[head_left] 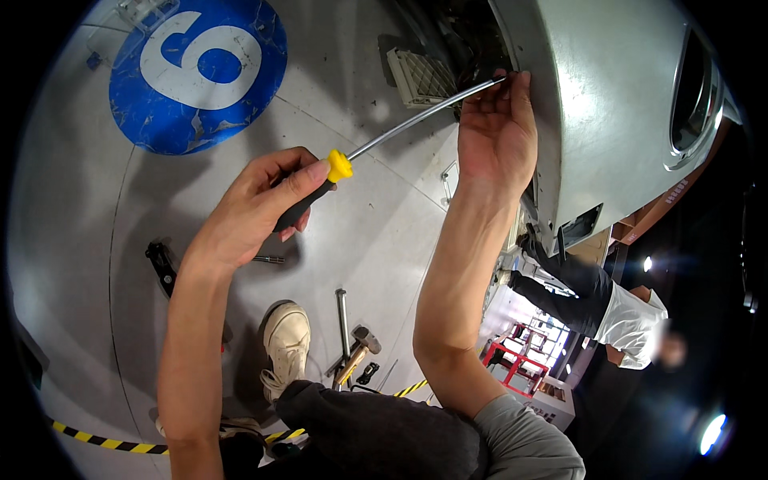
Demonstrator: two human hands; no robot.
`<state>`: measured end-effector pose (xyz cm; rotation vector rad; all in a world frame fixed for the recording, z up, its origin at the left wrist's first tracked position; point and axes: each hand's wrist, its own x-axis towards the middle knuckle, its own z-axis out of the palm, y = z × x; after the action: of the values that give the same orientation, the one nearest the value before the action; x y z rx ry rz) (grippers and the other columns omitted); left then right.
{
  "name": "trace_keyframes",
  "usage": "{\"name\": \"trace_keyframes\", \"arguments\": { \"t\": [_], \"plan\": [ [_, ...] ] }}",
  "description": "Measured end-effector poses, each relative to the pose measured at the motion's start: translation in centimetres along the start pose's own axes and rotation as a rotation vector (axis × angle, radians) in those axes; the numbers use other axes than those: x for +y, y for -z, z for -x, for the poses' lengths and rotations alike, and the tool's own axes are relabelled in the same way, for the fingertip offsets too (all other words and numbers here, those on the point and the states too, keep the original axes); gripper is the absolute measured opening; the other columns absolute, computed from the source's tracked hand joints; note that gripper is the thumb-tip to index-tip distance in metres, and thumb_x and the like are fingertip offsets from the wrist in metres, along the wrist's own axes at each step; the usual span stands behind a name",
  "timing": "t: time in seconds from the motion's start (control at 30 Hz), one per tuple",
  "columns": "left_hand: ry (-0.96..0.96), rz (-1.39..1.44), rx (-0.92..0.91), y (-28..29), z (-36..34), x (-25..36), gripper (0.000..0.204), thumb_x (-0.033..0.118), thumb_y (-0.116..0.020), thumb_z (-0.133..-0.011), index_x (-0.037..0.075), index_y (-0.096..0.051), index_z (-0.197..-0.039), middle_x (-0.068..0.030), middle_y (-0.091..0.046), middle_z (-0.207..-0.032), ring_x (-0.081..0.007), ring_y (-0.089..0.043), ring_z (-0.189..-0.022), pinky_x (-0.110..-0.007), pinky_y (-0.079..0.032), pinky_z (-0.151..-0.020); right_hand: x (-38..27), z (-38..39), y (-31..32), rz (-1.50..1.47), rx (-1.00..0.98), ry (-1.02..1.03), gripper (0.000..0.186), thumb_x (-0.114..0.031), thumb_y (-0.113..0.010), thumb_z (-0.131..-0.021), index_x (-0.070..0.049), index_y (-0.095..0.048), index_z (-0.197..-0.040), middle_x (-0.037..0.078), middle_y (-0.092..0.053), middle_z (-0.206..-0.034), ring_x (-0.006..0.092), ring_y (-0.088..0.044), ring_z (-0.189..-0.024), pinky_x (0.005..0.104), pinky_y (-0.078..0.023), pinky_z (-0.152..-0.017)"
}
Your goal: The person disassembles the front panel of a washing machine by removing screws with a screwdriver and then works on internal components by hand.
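Left hand (268, 196) is wrapped round the screwdriver (340, 166), thumb up near the yellow collar, probably for better aim. Hands are apart; the right hand (498, 148) has its fingers curled by the tip at the edge of the grey vehicle panel (608, 104), maybe steadying it. Can't tell if they're gripping anything. Hammer (366, 340) and metal bar (344, 320) lie near a shoe (286, 336), likely for easy reach. Farther off, there's someone in a white top (628, 320).

Here on my floor (380, 240), a hammer (358, 352) lies beside a steel bar (343, 320), striped tape (112, 443) curves past, a blue disc (214, 66) sits ahead, and a white-shirted person (632, 324) is rightward.
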<state>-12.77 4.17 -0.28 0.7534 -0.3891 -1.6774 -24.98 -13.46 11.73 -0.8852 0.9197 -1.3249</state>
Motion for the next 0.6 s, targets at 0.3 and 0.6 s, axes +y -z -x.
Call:
{"name": "trace_keyframes", "arguments": {
  "t": [0.3,0.6],
  "plan": [
    [-0.013,0.010,0.028,-0.2,0.3,0.0,0.036,0.038,-0.060,-0.093,0.003,-0.061,-0.094,0.0022,-0.052,-0.070,-0.0028,-0.044,-0.052,-0.019,-0.033,-0.044,0.4,-0.1,1.5,0.209,-0.157,0.003,0.023,-0.013,-0.051,-0.098,0.004,-0.057,-0.112,0.015,-0.063,-0.106,0.0232,-0.059,-0.100,0.0344,-0.049,-0.090],
    [0.070,-0.037,0.048,-0.8,0.5,-1.7,0.039,0.044,-0.061,-0.092,0.005,-0.063,-0.090,0.0043,-0.046,-0.058,-0.0024,-0.040,-0.047,-0.020,-0.029,-0.044,0.9,2.6,3.9,-0.135,-0.254,-0.326,0.025,-0.025,-0.047,-0.101,-0.006,-0.059,-0.111,0.009,-0.064,-0.111,0.0207,-0.060,-0.098,0.0336,-0.050,-0.089]
  ]
}}
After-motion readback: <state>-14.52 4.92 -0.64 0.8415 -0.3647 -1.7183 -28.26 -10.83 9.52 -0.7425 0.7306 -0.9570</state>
